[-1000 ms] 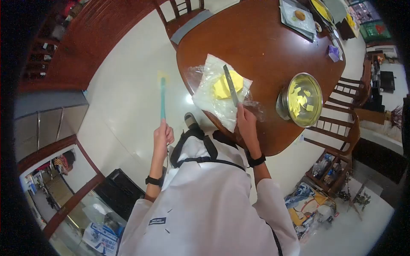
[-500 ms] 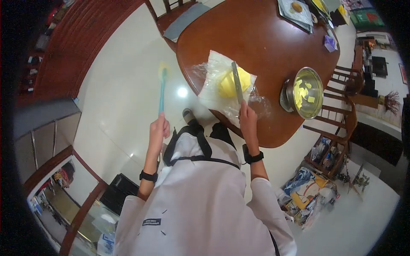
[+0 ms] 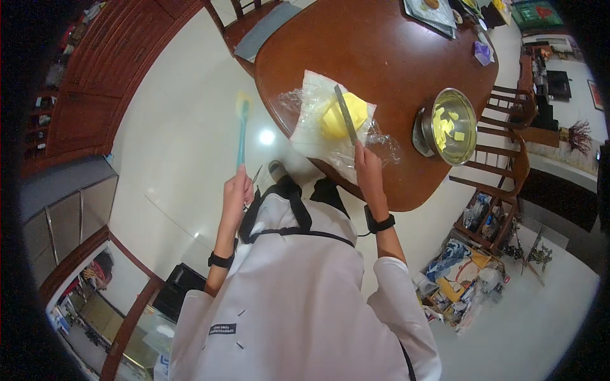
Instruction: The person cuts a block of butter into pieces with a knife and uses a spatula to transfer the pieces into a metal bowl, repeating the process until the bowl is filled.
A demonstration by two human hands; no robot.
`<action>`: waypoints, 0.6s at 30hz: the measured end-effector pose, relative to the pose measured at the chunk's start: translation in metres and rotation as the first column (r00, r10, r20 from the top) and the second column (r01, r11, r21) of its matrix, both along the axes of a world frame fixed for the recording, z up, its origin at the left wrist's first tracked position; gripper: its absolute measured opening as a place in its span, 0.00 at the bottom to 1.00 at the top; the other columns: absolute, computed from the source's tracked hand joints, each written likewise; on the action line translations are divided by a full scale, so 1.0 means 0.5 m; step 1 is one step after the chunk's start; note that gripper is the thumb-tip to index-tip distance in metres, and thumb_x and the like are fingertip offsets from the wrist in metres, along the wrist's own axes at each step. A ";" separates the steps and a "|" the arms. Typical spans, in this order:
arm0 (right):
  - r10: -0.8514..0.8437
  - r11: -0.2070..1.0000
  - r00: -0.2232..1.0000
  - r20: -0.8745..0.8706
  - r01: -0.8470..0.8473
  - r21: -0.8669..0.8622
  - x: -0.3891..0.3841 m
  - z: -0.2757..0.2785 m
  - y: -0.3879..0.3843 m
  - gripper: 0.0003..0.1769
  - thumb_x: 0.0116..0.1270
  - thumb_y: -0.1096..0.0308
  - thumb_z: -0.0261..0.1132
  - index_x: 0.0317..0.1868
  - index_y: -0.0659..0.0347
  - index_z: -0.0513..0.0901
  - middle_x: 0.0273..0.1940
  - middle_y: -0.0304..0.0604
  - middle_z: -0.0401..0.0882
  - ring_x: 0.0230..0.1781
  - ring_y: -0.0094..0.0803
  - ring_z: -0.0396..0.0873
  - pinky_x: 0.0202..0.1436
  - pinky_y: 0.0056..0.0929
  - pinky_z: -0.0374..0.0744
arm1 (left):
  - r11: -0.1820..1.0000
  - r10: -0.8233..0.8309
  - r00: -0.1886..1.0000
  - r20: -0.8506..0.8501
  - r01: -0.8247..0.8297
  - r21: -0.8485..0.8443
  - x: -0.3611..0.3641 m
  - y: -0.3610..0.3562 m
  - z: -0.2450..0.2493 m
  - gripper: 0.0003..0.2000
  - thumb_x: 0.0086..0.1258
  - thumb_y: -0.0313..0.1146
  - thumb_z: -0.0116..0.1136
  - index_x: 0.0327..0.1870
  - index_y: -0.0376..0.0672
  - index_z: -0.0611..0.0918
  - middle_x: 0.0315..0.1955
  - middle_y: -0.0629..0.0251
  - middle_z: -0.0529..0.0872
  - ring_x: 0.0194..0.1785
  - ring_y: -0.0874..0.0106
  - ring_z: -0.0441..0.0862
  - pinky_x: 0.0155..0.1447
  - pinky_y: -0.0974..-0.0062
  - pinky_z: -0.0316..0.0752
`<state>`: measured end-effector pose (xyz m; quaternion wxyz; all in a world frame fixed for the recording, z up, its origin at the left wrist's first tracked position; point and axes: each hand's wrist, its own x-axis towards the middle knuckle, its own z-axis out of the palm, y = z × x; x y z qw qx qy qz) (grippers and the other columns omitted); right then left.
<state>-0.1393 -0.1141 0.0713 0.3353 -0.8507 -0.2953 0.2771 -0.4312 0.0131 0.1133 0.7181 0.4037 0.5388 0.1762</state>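
Note:
My left hand (image 3: 237,189) is closed around the handle of a light blue spatula (image 3: 242,136), its pale yellowish head pointing up over the floor. My right hand (image 3: 368,171) grips a knife (image 3: 347,115), whose blade lies over or just above a yellow block (image 3: 333,119); contact cannot be made out. Under the block are a white cloth (image 3: 309,130) and crumpled clear plastic wrap (image 3: 381,143), at the rounded end of the brown table. Right of these, a metal bowl (image 3: 468,130) holds several yellow pieces.
The bowl stands on or against a small scale-like object (image 3: 420,134) on the table (image 3: 381,38). A purple packet (image 3: 483,53) and trays (image 3: 432,16) lie farther back. Wooden chairs (image 3: 508,155) stand at the right, another (image 3: 238,28) at the upper left.
The view has shifted slightly, so the table and bowl appear a little higher and farther left. Both hands keep their holds; the knife is tilted a bit more to the left.

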 end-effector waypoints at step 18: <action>0.190 0.965 0.963 0.189 -0.147 -0.218 -0.002 0.012 0.025 0.26 0.79 0.55 0.47 0.41 0.71 0.82 0.31 0.68 0.79 0.35 0.65 0.79 0.39 0.57 0.76 | 0.998 -0.053 0.998 0.035 0.054 -0.026 0.000 0.010 -0.018 0.26 0.80 0.53 0.44 0.19 0.50 0.61 0.13 0.77 0.59 0.16 0.83 0.55 0.22 0.81 0.52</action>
